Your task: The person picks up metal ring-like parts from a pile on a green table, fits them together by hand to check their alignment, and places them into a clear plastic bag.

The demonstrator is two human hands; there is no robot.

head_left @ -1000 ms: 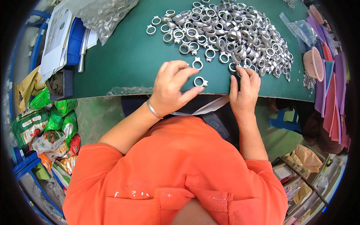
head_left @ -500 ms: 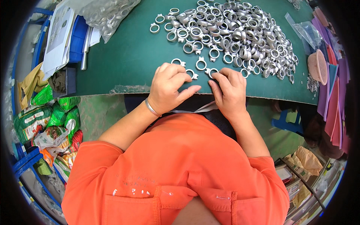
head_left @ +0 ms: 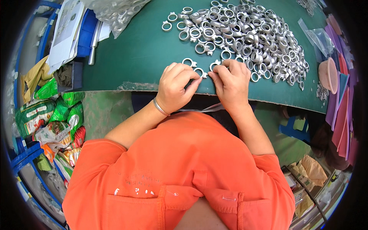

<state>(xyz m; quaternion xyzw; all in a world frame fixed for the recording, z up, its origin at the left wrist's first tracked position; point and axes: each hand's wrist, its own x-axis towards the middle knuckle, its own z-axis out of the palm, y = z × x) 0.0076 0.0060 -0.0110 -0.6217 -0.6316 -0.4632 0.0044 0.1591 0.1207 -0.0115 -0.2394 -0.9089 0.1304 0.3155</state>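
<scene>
Both hands meet at the near edge of the green counter (head_left: 126, 57). Left hand (head_left: 175, 87), fingers (head_left: 190, 75) curled tight, pinching a small silver ring fitting (head_left: 199, 72) that sits on the mat just at the fingertips. Thin metal bangle (head_left: 160, 107) on the left wrist. Right hand (head_left: 230, 82) directly beside it, fingers bent inward and closed around a second ring part (head_left: 214, 66); only a sliver of that part shows above the knuckles. The two hands nearly touch at the fingertips.

One loose ring (head_left: 189, 62) lies just beyond the left hand. Farther up and to the right, a large heap of the same silver rings (head_left: 245, 34) spreads across the counter, its near fringe close to the right hand.

Clear plastic bag (head_left: 115, 11) with more metal parts at the upper left, next to papers (head_left: 69, 27) on a blue bin (head_left: 86, 32). Pink bowl (head_left: 327, 74) at the right edge, beside a small clear bag (head_left: 318, 36). Green and red snack packets (head_left: 57, 119) on the floor to the left. Person wears an orange shirt (head_left: 176, 176)
</scene>
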